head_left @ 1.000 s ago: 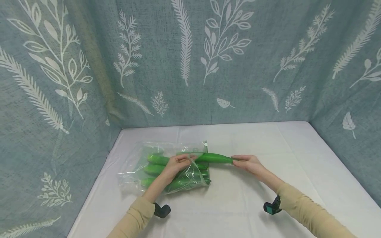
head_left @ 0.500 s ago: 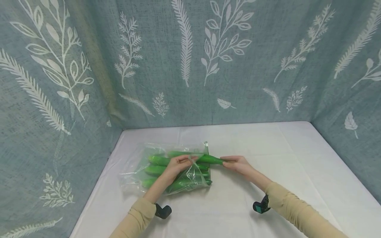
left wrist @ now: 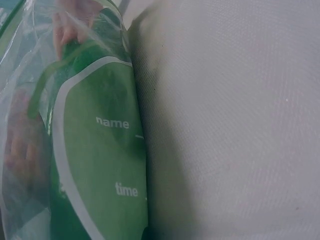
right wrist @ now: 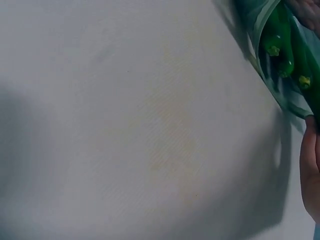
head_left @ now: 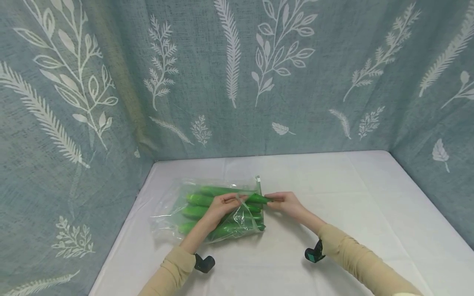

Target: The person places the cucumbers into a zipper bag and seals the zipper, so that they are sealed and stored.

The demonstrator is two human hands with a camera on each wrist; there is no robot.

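A clear plastic zip bag (head_left: 166, 213) lies flat on the table with several long green cucumbers (head_left: 196, 211) side by side inside, its mouth facing right. My left hand (head_left: 222, 206) pinches the upper layer of the bag near the mouth and lifts it. One more cucumber (head_left: 258, 199) sits mostly inside the opening, and my right hand (head_left: 286, 203) grips its outer end between thumb and fingers. Stem ends of cucumbers (right wrist: 274, 49) show through the open mouth in the right wrist view. A green label (left wrist: 100, 145) printed "name" and "time" fills part of the left wrist view.
White cloth covers the table (head_left: 333, 185). Teal curtains (head_left: 207, 82) with white leaf prints stand behind it and at both sides. A small black wrist camera (head_left: 204, 263) hangs at the left wrist, another (head_left: 314, 251) at the right.
My right hand has moved left, sliding the cucumber deeper into the bag, so less of it sticks out. My left hand keeps its hold on the bag's mouth.
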